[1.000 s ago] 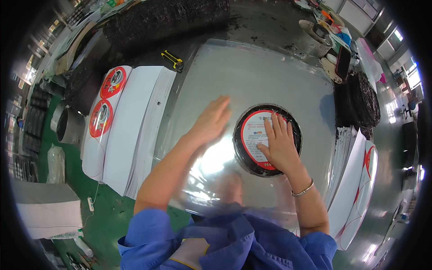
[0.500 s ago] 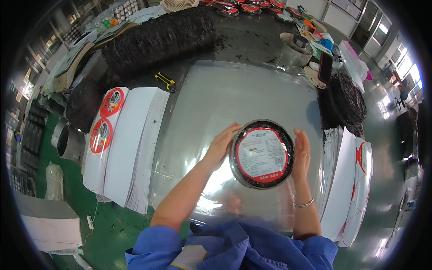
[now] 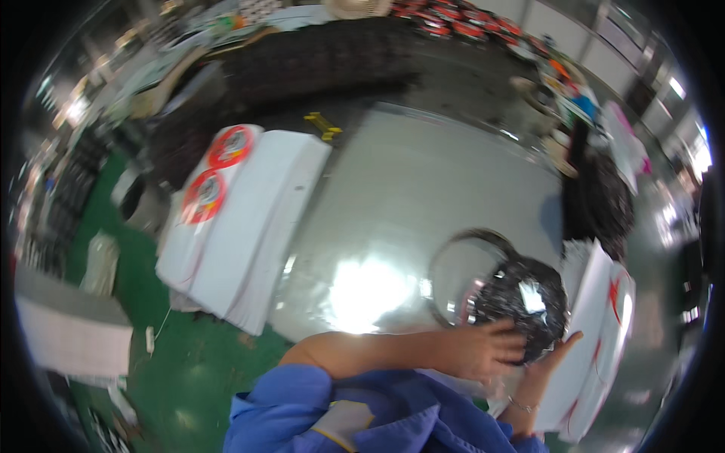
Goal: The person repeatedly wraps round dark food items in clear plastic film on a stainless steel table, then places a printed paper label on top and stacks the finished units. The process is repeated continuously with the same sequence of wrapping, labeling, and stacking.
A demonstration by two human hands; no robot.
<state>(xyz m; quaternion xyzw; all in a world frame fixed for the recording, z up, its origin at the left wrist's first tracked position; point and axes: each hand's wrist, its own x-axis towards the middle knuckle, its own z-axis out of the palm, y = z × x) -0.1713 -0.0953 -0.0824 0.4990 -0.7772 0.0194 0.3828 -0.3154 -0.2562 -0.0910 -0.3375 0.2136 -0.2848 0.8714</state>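
A round black cake [image 3: 521, 298] wrapped in glossy clear film is tilted up at the right of the work surface, its labelled face turned out of sight. My right hand [image 3: 540, 377] supports it from the near right edge, with a finger stretched past the rim and its palm side partly hidden. My left hand [image 3: 483, 351] is blurred, its fingers spread and reaching the cake's near left edge. A shallow ring mould [image 3: 483, 234] lies on the clear plastic sheet [image 3: 400, 189], just left of the cake and partly behind it.
Stacks of white paper with red round labels stand left [image 3: 249, 219] and right [image 3: 596, 332]. A yellow utility knife [image 3: 323, 126] lies beyond the left stack. Farther back are a long black roll [image 3: 317, 68], red-labelled packs [image 3: 461, 23] and a metal pot [image 3: 532, 102].
The cake has come out of the ring and tipped over to the right, its label no longer facing up. My left hand has crossed rightward below it. The view has shifted and blurred.
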